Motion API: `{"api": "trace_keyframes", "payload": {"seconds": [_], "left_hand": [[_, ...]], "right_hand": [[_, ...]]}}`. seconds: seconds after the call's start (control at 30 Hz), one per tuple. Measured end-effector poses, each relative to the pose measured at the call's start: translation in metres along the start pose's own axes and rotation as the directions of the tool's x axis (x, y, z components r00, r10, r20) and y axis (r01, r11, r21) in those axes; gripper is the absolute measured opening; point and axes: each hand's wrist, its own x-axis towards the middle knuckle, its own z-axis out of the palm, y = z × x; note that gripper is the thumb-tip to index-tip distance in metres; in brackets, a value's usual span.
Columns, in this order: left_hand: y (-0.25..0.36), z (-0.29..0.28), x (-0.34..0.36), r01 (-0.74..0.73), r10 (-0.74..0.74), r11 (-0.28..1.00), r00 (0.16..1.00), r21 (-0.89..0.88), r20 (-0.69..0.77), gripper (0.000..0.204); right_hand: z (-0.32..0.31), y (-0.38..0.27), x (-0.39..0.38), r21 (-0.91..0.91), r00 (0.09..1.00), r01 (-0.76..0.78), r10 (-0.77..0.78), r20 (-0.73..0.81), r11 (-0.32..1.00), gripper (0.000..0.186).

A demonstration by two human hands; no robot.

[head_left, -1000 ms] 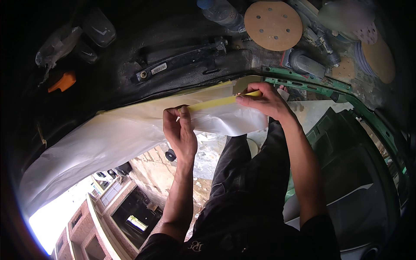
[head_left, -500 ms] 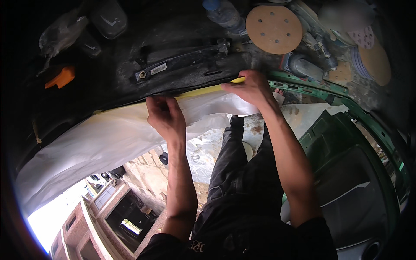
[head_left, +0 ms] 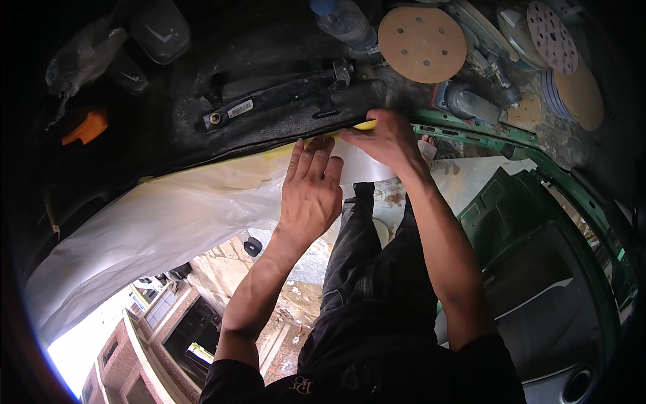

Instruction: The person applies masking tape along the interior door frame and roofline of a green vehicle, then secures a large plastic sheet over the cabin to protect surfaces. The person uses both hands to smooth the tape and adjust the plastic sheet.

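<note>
Our left hand (head_left: pixel 311 198) lies flat, fingers straight and grasping nothing, its fingertips against the taped upper border of white plastic sheeting (head_left: pixel 182 205) at the near edge of a dark panel (head_left: pixel 161 135); just beside it, our right hand (head_left: pixel 391 143) pinches yellow tape (head_left: pixel 365 125) between thumb and fingers along that same edge. We judge the step in hand to be pressing the sheeting's taped border onto the panel, and the next move calls for an even rub with the left while the right holds the strip taut and in line. The sheeting hangs from the near edge, broad and loose toward the left, where its slack could drag at the tape. Around us, from the left, a clear plastic bag (head_left: pixel 84 57) and an orange piece (head_left: pixel 86 128) lie well away from our fingers, a black bracket (head_left: pixel 289 89) sits nearer the taped edge, and a blue-capped bottle (head_left: pixel 344 25), a tan sanding disc (head_left: pixel 422 45) and a grey sander (head_left: pixel 474 102) lie beyond. At right, a green frame (head_left: pixel 505 130) and a green door (head_left: pixel 488 202) seem to crowd our right arm's room.
</note>
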Motion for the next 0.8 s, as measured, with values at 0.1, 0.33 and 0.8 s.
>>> {"api": "trace_keyframes", "payload": {"seconds": [0.1, 0.33, 0.8], "left_hand": [[-0.009, 0.001, 0.003, -0.082, 0.069, 0.992, 0.988, 0.091, 0.136, 0.023], [-0.011, -0.001, 0.001, -0.165, 0.143, 0.98, 0.971, 0.106, 0.193, 0.021], [0.0, 0.031, 0.019, -0.204, 0.192, 0.978, 0.963, 0.045, 0.189, 0.033]], "right_hand": [[0.001, 0.003, 0.0, 0.019, 0.998, 0.061, -0.06, -0.02, 0.998, 0.053], [-0.014, 0.053, 0.001, 0.183, 0.983, 0.131, -0.152, 0.106, 0.974, 0.053], [0.013, 0.061, 0.017, 0.297, 0.989, -0.04, 0.081, -0.126, 0.954, 0.063]]}}
